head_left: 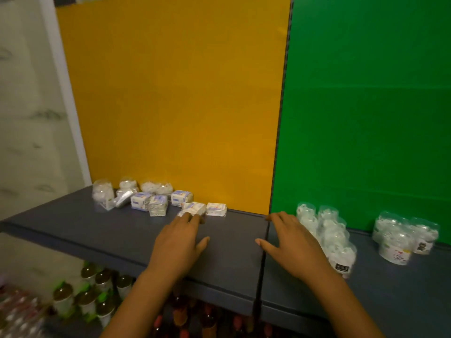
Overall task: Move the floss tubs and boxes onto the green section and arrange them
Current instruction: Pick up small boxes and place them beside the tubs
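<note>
Left hand [179, 240]: mine, palm down, fingers straight, tips touching a floss box [192, 209], gripping nothing.
Right hand [290, 242]: mine, flat, spread, empty, beside floss tubs [327, 230].

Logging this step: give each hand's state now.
Left hand: open, fingertips touching a floss box.
Right hand: open, holding nothing.

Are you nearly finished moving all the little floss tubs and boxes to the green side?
About halfway. Two clusters of tubs already stand on the green section. The left hand touches a box on the yellow side, not gripping it; the right hand is open beside the tubs. Several boxes and tubs still wait by the yellow panel.
</note>
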`<state>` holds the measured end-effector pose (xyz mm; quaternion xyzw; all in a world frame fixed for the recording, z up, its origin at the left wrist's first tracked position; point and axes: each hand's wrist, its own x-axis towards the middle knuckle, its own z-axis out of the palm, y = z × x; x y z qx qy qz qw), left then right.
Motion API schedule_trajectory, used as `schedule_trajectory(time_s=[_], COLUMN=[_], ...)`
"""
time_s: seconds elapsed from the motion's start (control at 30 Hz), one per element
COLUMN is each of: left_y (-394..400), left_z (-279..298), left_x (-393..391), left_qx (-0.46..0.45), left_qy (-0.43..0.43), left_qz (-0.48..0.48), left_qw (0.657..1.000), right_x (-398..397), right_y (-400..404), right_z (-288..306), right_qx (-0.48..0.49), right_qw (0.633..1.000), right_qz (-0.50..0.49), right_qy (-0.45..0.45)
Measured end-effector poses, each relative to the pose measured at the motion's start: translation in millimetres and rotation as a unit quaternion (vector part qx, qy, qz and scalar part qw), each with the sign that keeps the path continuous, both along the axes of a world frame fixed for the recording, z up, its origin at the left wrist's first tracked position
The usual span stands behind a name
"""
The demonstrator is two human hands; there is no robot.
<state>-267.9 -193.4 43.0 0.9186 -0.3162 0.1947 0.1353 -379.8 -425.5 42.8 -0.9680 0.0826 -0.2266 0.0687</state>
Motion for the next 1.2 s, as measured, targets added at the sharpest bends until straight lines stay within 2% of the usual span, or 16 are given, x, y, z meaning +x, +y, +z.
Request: schedule_trajectory(time_s=[0.3,0.57,0.87,1.2], left_y=[121,195,244,256], left_z=[-11,-24,-27,0], left_x=[35,68,131,222], left_qx=[-0.007,-0.007,-0.035,-0.052], left_qy=[0.013,0.028,0.033,0.005], left_qz=[0.033,0.074,0.127,0.161], left_qw=[0.999,0.997,0.991,0.986], right_x=[59,113,212,324], right_y=[116,183,226,240], right_z=[-3,-11,-6,-3], right_qx=[0.013,0.044,0.049,0.069], right_qw=[0.999,0.996,0.99,0.984], right_qz=[0.04,0.083,0.135,0.164], right_qy=[-0.002,0.011,0.007,-0.013])
